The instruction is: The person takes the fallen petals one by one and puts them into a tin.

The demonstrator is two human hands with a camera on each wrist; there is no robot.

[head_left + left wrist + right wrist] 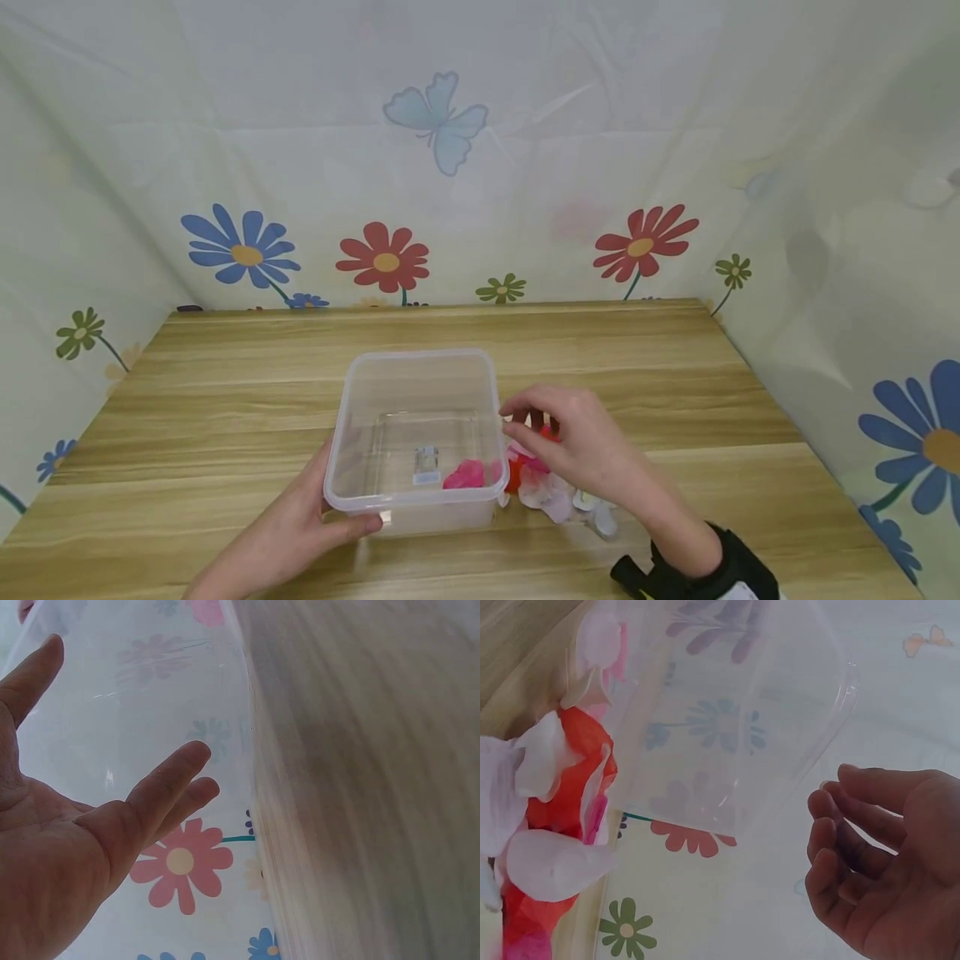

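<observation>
A clear plastic box (408,522) stands with its top uncovered on the wooden table, a pink petal bunch (465,474) and a small label (427,465) showing inside. At its front left corner, my left hand (296,521) steadies it, thumb along the front wall. The left wrist view shows this hand's fingers (169,776) straight and spread against the box. My right hand (573,433) hovers by the right rim, fingers loosely bent and nothing visible between them. Under it lies a pile of loose petals (555,496) in red, pink and white, beside the box.
The wood-grain table (225,400) backs onto a white curtain (517,175) printed with flowers and a butterfly. More curtain hangs along both sides. A black strap (712,562) wraps the right wrist near the table's front.
</observation>
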